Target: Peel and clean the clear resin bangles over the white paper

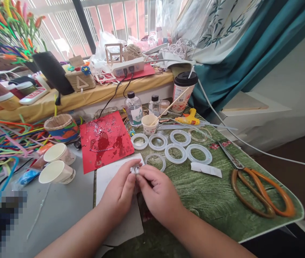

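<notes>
My left hand [122,183] and my right hand [156,190] meet over a white sheet of paper [112,175]. Pinched between the fingertips of both is a small, clear, shiny piece [135,169]; its kind is too small to make out. Just beyond my right hand lies a translucent ring mold [155,161], partly covered by the fingers. Several more ring molds [176,153] rest in two rows behind it. To their right is a torn white paper strip [206,169]. A red sheet [106,141] with wet, glossy patches lies beyond my left hand.
Large orange-handled scissors [262,193] lie at the right. Behind the molds stand a paper cup with a stick [149,124], bottles [133,109], a lidded drink cup [184,91] and a yellow glue gun [188,117]. Two tipped paper cups [57,172] and pipe cleaners [4,143] occupy the left.
</notes>
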`<state>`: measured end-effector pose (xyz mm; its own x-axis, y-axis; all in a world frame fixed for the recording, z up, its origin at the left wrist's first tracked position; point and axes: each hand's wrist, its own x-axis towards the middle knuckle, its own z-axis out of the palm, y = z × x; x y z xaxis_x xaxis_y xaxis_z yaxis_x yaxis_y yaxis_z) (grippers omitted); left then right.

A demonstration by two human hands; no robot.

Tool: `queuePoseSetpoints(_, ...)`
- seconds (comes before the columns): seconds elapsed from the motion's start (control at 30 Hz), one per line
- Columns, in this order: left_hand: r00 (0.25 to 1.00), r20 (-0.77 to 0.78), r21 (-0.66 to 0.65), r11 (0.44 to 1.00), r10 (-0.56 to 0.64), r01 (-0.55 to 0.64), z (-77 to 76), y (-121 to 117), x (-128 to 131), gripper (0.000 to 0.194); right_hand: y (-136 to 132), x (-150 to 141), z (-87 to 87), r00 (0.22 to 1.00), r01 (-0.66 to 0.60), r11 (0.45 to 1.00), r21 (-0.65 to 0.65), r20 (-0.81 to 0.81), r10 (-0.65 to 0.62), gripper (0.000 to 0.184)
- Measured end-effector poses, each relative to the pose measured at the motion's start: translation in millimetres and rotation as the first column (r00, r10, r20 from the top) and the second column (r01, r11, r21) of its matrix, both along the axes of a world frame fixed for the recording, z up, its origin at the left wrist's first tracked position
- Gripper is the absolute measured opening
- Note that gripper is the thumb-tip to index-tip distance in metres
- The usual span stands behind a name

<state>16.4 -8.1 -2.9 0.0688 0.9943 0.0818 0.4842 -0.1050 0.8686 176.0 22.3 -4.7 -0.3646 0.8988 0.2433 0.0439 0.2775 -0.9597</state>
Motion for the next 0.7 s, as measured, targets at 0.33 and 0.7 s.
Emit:
queuePoseSetpoints(0.33, 0.965, -0.184, 0.136, 0.967, -0.188, 0.214, 2.1, 0, -6, 0.069, 8, 8, 5.6, 0.987, -0.054, 0.987, -0.151, -0.159, 0.029, 0.022)
queuePoseSetpoints(0.7, 0.984, -0.022, 0.070, 0.982, -0.174, 0.175, -1.4, -4, -6, 0.055, 9, 15, 5.2, 0.980, -0.199, 0.955, 0.220, 0.035, 0.196, 0.028)
